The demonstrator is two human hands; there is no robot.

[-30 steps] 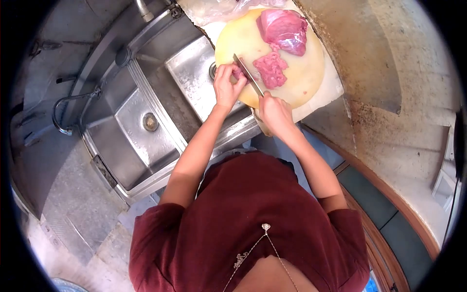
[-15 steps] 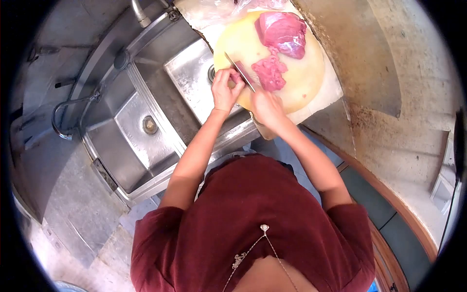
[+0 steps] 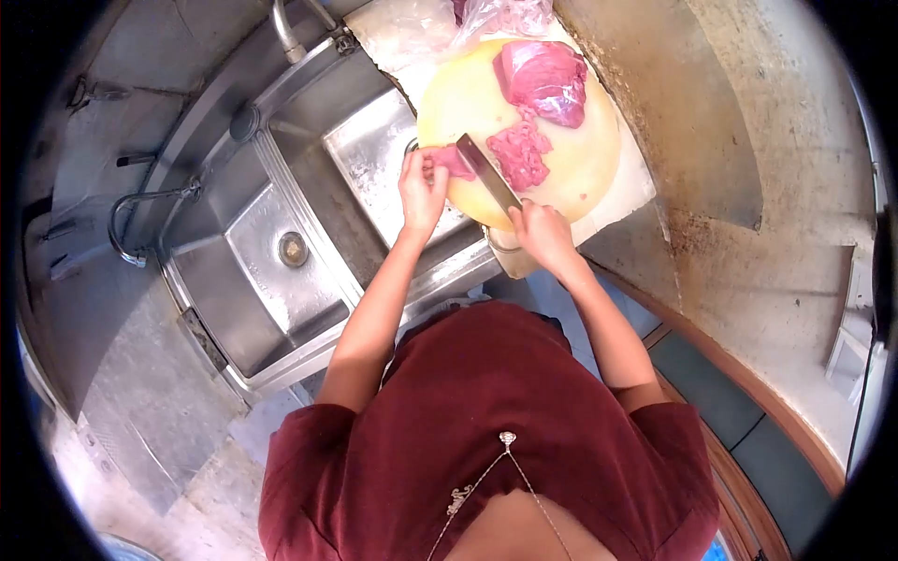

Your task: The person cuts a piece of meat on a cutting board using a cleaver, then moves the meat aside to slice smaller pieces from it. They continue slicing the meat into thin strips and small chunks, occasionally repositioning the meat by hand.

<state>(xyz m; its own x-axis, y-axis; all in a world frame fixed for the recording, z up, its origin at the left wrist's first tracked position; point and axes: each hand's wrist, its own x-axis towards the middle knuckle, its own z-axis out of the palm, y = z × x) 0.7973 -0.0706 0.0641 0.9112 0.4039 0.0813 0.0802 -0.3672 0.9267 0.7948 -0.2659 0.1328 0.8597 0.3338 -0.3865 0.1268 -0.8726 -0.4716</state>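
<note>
A round yellowish cutting board (image 3: 458, 103) carries raw meat. My left hand (image 3: 423, 192) pinches a small piece of meat (image 3: 449, 162) at the board's left edge. In my right hand (image 3: 544, 232) is a knife (image 3: 490, 175), gripped by its handle, its broad blade tilted flat beside that piece. A pile of cut meat (image 3: 521, 154) lies just right of the blade. Farther back sits a large chunk of meat (image 3: 544, 82), glossy on its surface.
To the left is a double steel sink (image 3: 253, 234) with a curved faucet (image 3: 117, 220). Clear plastic bags (image 3: 505, 17) lie behind the board. A stained wall panel (image 3: 711, 122) rises on the right.
The knife has swung from an edge-on cut to a flatter tilt, and my right hand has moved right and nearer to me. My left hand now stretches the meat piece out at the board's edge.
</note>
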